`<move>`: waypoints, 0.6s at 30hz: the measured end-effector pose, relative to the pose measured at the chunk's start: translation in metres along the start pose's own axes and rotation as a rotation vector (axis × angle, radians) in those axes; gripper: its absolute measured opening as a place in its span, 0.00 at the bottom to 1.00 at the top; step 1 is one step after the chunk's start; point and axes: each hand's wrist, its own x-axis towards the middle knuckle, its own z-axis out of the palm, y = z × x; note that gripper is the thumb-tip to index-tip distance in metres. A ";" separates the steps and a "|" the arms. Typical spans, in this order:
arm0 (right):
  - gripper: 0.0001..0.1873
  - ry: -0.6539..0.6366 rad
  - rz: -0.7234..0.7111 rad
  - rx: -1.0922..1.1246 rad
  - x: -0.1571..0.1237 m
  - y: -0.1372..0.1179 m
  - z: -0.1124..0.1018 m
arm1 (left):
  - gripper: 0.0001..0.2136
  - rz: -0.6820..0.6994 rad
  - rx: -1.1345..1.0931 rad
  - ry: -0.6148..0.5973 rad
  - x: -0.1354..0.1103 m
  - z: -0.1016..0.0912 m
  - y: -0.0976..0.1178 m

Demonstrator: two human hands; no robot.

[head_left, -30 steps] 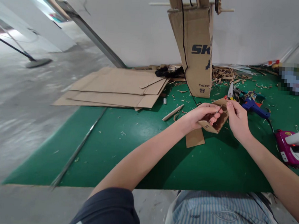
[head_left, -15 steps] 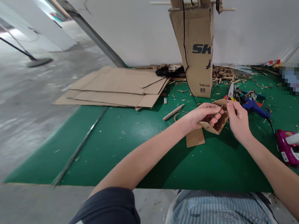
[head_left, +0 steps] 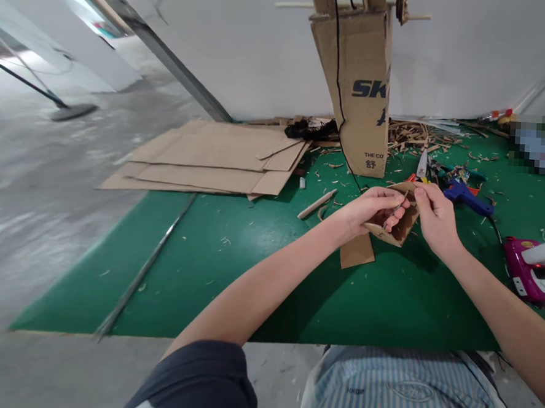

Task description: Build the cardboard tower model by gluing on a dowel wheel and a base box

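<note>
My left hand [head_left: 368, 213] grips the folded brown corrugated cardboard piece [head_left: 405, 223]; right hand [head_left: 435, 220] pinches its top edge (thin grey sliver [head_left: 396, 207] between them, unclear).

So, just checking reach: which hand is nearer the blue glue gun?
Right. The right hand is just left of and below the blue glue gun; the left hand is farther off, beyond the right hand.
</note>
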 end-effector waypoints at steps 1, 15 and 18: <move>0.20 0.011 0.013 -0.004 0.000 0.000 0.001 | 0.07 0.006 0.012 0.017 0.001 0.000 0.000; 0.20 0.239 0.092 0.037 0.013 0.016 -0.010 | 0.16 0.345 0.933 -0.185 -0.025 0.001 0.044; 0.19 0.253 0.085 0.041 0.014 0.018 -0.011 | 0.10 0.319 1.027 -0.192 -0.029 0.006 0.048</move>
